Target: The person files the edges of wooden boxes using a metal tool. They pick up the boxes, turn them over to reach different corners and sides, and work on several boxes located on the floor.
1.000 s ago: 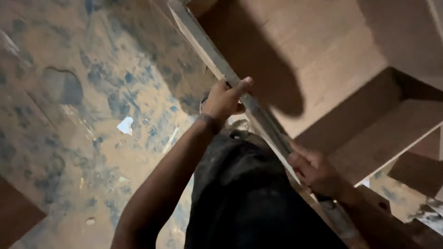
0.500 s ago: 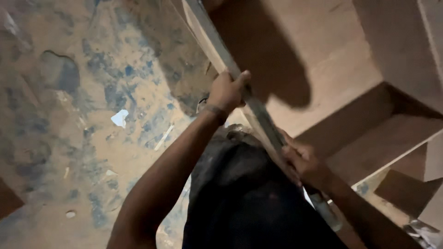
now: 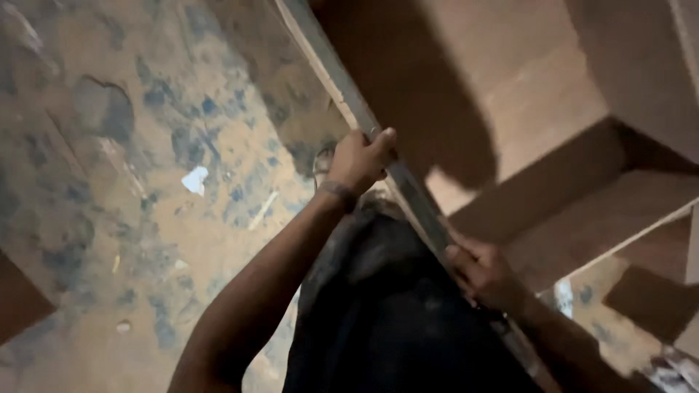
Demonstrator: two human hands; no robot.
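A person looks down at a big wooden board (image 3: 510,87) that stands on its edge. The thin edge of the board (image 3: 349,102) runs from the top of the view down toward the person's body.

The left hand (image 3: 360,160) is on that thin edge, farther up the board. Its grip is curled over the edge, with the fingers (image 3: 382,138) hooked on the far side, so it is pinching the board.

The right hand (image 3: 484,273) is lower on the same edge, closer to the person's body. Its fingers press against the side of the board and wrap the edge, holding it too.

Past the board on the right are more brown wooden panels (image 3: 582,211) joined like shelves.

Left of the board is a dusty floor (image 3: 109,182) with blue and brown stains. A small white scrap (image 3: 195,178) lies on the floor, well apart from the board. The person's dark trousers (image 3: 386,313) show below the left hand.
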